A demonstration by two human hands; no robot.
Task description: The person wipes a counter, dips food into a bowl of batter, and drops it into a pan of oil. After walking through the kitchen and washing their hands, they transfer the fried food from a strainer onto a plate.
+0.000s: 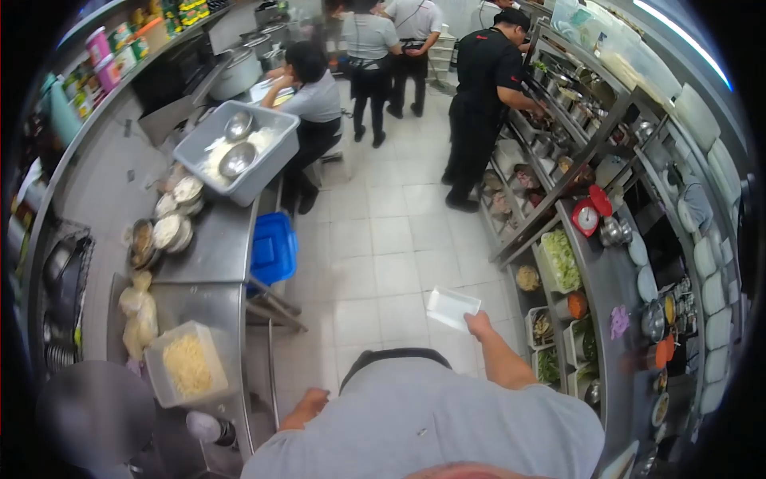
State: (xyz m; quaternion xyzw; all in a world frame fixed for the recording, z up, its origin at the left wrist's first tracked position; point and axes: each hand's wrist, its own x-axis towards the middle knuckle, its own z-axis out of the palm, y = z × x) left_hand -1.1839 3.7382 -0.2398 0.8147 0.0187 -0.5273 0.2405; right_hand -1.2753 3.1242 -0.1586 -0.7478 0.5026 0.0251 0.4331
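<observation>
My right hand (pixel 478 324) is closed on the near right corner of a shallow white rectangular tray (pixel 453 308), held over the tiled floor to the right of my body. On the other side, my left hand (pixel 315 397) hangs low beside the steel counter (pixel 215 299); its fingers look curled, but too small and blurred to tell what they hold, if anything. A clear container of shredded yellow food (pixel 188 364) stands on that counter, left of my left hand.
A grey tub with white contents and two metal bowls (pixel 238 159) rests at the counter's far end. Below is a blue bin (pixel 272 247). Several people stand or sit ahead, one in black (pixel 485 96) at the right shelves. Lettuce (pixel 562 259) fills a right-hand container.
</observation>
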